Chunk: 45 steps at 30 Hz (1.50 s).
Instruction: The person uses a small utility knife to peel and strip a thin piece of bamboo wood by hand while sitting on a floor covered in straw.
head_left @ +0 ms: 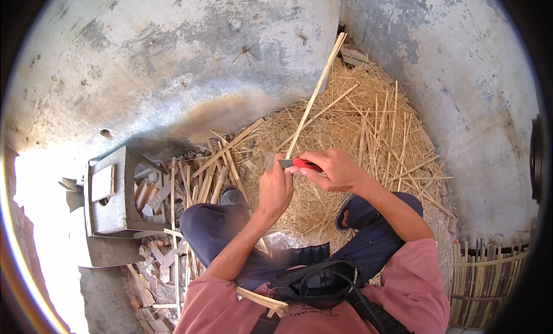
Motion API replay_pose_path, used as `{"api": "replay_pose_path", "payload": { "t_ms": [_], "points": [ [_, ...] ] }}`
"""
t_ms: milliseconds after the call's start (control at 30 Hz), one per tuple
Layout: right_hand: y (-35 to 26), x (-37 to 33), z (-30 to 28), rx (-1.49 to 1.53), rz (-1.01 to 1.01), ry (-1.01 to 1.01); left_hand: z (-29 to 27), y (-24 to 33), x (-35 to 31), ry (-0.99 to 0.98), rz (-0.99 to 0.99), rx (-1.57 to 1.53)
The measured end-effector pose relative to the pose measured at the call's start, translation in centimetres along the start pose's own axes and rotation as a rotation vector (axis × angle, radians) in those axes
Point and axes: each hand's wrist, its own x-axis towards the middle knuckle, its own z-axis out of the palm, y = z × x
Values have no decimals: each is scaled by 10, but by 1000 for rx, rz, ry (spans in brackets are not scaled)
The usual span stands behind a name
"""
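My left hand (275, 187) is closed around a long, pale split-bamboo strip (314, 95), which slants up and away toward the wall corner. My right hand (334, 168) grips a red-handled utility knife (305, 164). Its grey blade lies against the strip right at my left fingers, so the two hands almost touch. Across my chest, by the left arm, rests another pale piece of bamboo (262, 299); whether it joins the held strip I cannot tell. Below and beyond the hands spreads a heap of thin shavings (322, 132).
Loose strips (380, 126) lie over the shavings on the right. A grey wooden stool (112, 190) tips on its side at the left, beside split wood pieces (201, 178). Weathered walls (213, 51) close off the far side. A woven bamboo panel (484, 282) stands at lower right.
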Motion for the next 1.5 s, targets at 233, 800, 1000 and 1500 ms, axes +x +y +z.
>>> {"api": "replay_pose_path", "payload": {
  "t_ms": [233,800,1000,1500],
  "points": [
    [-9,3,-5,48,64,-66,-1,0,-1,18,-33,58],
    [-20,4,5,5,138,33,-2,-2,4,16,-101,49],
    [-15,4,-2,93,135,16,-11,7,10,-78,-90,-139],
    [-5,4,-11,143,64,-127,-15,4,10,-184,-62,-172]
  ]
}}
